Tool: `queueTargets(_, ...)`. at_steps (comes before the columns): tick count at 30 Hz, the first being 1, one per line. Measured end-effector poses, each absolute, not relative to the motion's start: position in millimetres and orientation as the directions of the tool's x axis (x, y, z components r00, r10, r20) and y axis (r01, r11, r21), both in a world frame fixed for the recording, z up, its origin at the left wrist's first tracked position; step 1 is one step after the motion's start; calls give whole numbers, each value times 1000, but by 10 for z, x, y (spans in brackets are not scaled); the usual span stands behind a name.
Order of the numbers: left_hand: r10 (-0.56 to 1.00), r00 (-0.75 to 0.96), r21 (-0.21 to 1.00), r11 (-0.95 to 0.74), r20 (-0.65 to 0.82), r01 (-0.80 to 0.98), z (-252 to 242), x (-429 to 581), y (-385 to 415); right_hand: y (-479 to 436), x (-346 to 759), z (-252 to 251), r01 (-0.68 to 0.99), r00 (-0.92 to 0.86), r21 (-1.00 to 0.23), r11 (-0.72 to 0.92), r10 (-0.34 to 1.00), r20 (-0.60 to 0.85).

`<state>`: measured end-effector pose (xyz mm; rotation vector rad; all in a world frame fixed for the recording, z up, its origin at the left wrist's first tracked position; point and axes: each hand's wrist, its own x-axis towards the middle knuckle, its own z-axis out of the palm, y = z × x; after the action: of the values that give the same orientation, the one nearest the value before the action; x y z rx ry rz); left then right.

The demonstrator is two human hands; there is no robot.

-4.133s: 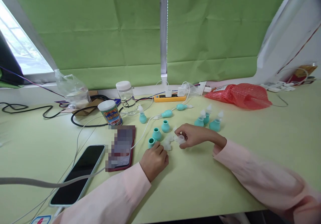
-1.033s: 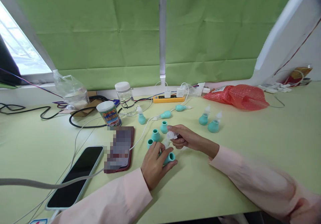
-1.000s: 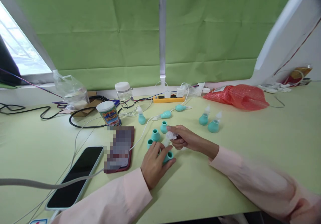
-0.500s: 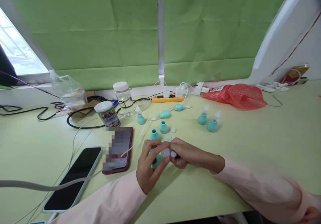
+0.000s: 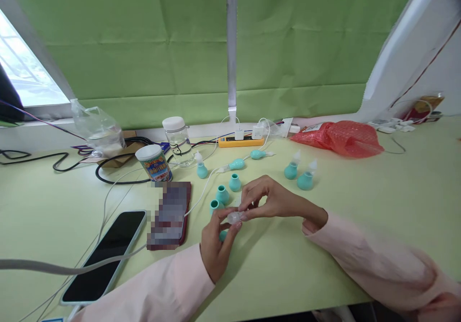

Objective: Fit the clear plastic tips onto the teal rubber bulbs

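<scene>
My left hand (image 5: pixel 218 245) pinches a small clear plastic nozzle (image 5: pixel 234 217) between thumb and fingertips. From the right, my right hand (image 5: pixel 268 197) has thumb and forefinger closed at the nozzle's other end; any smaller piece there is hidden. Close by stand open-topped teal rubber bulbs: one bulb (image 5: pixel 235 182) farther back, another bulb (image 5: pixel 222 195), and a third bulb (image 5: pixel 215 205) just behind my left fingers. Part of one more bulb (image 5: pixel 223 236) shows under my left hand. To the right stand two teal bulbs with clear tips, a rear one (image 5: pixel 291 169) and a front one (image 5: pixel 306 180).
Two teal bulbs (image 5: pixel 236 164) lie behind, near another tipped bulb (image 5: pixel 202 169). At left are a red-cased phone (image 5: pixel 175 211), a black-screened phone (image 5: pixel 106 254), a printed canister (image 5: pixel 155 163), a clear jar (image 5: pixel 180 144) and cables. A yellow power strip (image 5: pixel 239 142) and red bubble wrap (image 5: pixel 338 138) lie behind.
My right hand has shifted up from beside the clear piece to a fingertip pinch at its end. My left hand has moved slightly down, uncovering another teal bulb. The small white piece is out of sight.
</scene>
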<state>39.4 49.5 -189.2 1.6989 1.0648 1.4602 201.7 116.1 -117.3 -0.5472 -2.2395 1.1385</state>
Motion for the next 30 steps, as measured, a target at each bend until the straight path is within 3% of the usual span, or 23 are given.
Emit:
queueTargets(6,899,116,881,-437,423,179,-1942,396,485,1266,2030,-1276,45,-825,-880,473,514,234)
queueTargets(16,910,136,920,-392,392,-22,-1896,414,506,1327,2031,-1394,-76,-865,-978,195,474,161)
queueTargets(21,937,78,940,-337,340,-49,-1863,426,520,1282,2033,-1313,-54,-824,-915,400,500,267)
queueTargets(26,949,42,949,-311,313,-57,-1833,448,532,1172,2016,-1220,-10,-793,-670,742,402,457)
queueTargets(30,952,15,950,-303,305,-71,-1818,449,528,1101,2000,-1189,41,-796,-566,824,369,480)
